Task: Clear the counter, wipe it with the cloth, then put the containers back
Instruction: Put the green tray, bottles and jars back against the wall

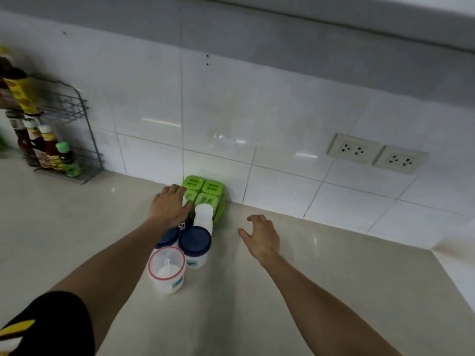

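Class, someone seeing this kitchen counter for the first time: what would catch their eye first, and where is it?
The bright green container set against the tiled wall stands out, with the left hand resting on its near corner. In front of it cluster two blue-lidded jars and a red-rimmed tub. The right hand hovers open over the counter.

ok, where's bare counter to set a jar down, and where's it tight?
Bare counter runs right of the right hand to the tiled wall; more lies between the wire bottle rack and the left hand. Tight in the middle: green spice box, white bottle, blue-lidded jars and red-rimmed jar stand packed together.
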The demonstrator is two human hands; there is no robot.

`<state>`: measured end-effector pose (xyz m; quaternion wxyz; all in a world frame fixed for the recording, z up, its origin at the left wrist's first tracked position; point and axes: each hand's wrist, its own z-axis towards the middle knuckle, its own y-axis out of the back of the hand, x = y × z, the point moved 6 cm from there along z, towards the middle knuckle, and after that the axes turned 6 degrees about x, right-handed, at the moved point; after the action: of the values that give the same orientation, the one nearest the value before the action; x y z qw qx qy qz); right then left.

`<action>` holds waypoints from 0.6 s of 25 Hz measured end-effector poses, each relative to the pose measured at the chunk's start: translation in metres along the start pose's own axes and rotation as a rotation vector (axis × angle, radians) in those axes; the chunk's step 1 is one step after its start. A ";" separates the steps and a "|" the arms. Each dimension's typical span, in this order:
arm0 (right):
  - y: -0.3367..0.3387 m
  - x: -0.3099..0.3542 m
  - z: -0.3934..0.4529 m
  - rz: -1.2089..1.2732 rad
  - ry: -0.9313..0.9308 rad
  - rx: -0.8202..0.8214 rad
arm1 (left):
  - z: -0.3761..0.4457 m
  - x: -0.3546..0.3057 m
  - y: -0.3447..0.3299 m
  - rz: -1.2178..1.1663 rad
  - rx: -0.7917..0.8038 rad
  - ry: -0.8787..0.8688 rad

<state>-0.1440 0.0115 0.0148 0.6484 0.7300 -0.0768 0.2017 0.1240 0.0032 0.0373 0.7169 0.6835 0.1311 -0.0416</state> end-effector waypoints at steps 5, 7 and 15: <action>-0.041 0.027 0.078 0.563 -0.313 0.246 | 0.071 0.053 -0.020 -0.360 0.268 0.290; -0.059 0.032 0.097 0.784 -0.439 0.301 | 0.084 0.063 -0.035 -0.516 0.402 0.353; -0.100 0.042 0.139 1.132 -0.568 0.445 | 0.105 0.087 -0.067 -0.843 0.582 0.497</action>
<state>-0.0415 -0.1033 -0.0714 0.2311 0.7182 -0.5721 0.3219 0.2055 -0.0942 -0.0456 0.3679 0.7308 0.5405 -0.1963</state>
